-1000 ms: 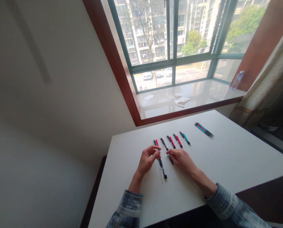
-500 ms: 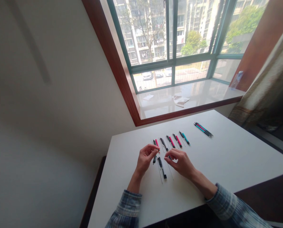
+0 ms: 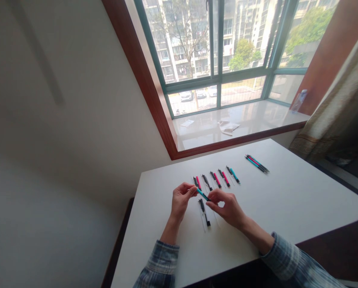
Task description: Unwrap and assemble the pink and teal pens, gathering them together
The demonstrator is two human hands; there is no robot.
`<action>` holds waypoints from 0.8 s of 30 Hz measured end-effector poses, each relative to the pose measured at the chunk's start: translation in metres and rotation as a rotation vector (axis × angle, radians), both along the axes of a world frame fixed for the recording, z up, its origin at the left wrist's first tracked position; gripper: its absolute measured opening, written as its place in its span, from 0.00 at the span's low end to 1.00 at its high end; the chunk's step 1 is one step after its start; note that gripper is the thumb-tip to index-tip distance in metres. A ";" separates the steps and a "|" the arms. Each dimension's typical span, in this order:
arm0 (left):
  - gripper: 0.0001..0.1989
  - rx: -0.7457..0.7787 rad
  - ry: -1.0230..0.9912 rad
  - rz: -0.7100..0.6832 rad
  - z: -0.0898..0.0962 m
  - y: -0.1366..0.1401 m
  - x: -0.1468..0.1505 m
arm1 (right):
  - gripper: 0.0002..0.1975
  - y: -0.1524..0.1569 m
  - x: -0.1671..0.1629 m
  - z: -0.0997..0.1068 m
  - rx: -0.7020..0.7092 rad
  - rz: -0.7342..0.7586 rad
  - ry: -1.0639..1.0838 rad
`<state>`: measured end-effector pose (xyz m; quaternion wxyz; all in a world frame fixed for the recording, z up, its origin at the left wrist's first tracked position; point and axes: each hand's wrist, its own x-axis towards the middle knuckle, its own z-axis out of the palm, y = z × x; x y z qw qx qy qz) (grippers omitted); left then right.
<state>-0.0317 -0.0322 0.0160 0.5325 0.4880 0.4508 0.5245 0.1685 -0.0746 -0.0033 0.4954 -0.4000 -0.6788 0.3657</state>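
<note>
Between my hands is a slim turquoise pen part [image 3: 201,193] with a dark end, held slanting above the table. My left hand [image 3: 180,201] pinches its upper left end, while the fingers of my right hand [image 3: 228,207] are closed on the dark lower right end. Fingertips hide both ends. Just below lies a set of black pen parts [image 3: 203,210] beside a thin white refill. Behind my hands are more sets of pen parts, among them a pink barrel [image 3: 217,179] and a turquoise barrel [image 3: 235,175].
Several whole pens [image 3: 257,163] lie side by side towards the back right of the white table [image 3: 302,192]. Beyond its back edge, a crumpled cloth [image 3: 228,127] and a clear bottle [image 3: 299,101] rest on the windowsill. A curtain [image 3: 326,108] hangs at the right.
The turquoise pen part now spans both hands, where earlier their fingertips were apart. The dark piece seen below my left fingers no longer shows there.
</note>
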 end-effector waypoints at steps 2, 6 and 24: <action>0.15 -0.029 0.013 -0.002 -0.001 0.001 -0.001 | 0.07 0.002 0.001 0.002 0.006 -0.079 0.037; 0.15 -0.061 0.057 -0.103 -0.001 0.000 0.000 | 0.10 0.008 0.006 0.005 -0.033 -0.200 0.119; 0.16 -0.118 0.127 -0.227 0.005 -0.003 0.005 | 0.13 0.015 0.013 0.005 -0.082 -0.248 0.314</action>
